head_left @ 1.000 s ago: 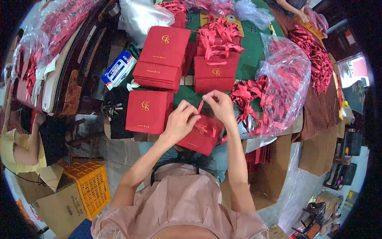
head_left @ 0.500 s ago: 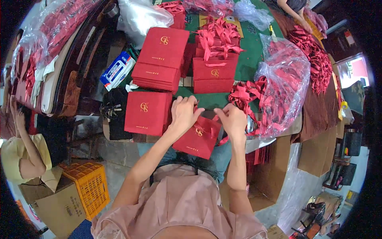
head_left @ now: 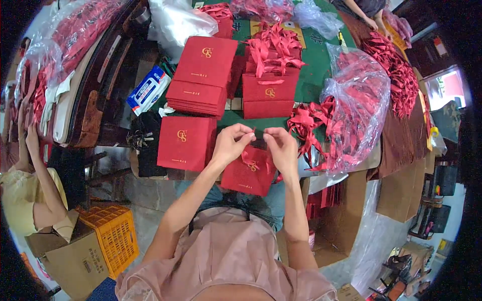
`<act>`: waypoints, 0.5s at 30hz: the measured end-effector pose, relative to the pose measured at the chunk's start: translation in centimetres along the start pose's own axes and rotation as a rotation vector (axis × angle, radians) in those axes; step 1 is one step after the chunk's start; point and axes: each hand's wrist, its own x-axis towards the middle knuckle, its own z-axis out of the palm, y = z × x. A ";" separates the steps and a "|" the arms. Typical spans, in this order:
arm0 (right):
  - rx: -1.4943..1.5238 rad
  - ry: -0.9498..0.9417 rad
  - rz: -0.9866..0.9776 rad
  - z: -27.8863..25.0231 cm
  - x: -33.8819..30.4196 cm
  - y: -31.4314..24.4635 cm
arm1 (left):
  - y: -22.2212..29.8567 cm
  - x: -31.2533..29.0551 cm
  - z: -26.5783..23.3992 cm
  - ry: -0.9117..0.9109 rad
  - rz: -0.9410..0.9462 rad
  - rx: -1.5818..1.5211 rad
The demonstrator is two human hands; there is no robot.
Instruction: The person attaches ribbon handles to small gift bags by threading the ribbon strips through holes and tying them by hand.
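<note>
A small red paper gift bag [head_left: 246, 180] with a gold emblem hangs over the table's near edge, in front of my lap. Above its top edge, my left hand [head_left: 232, 144] pinches a red ribbon, thumb against fingertips. Close by on the right, my right hand [head_left: 282, 149] also pinches at the ribbon; the two sets of fingertips are a small gap apart. Most of the ribbon is hidden by my fingers. Left of my left hand lies a stack of red bags [head_left: 182, 143], with a taller stack [head_left: 206, 60] behind it.
Bags with ribbon handles [head_left: 271, 88] stand beyond my hands. Loose ribbons spill from a clear plastic bag [head_left: 357, 110] at right. A blue-white packet [head_left: 149, 89] lies at left. An orange crate [head_left: 118, 238] and another person's arm [head_left: 44, 175] are at far left.
My hands have drawn closer together, the right one moving left, and both now pinch above the bag. The bag has shifted slightly up. The person at left has moved their arms.
</note>
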 end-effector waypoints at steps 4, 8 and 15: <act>0.151 -0.050 0.019 0.7 0.3 0.5 | -0.3 0.1 0.5 -0.069 0.078 -0.159; 0.261 -0.169 0.174 0.1 0.7 0.1 | -0.3 0.0 0.4 -0.056 0.046 -0.047; 0.423 -0.274 0.188 -0.1 1.0 1.1 | 1.0 -0.2 0.2 -0.051 0.008 0.071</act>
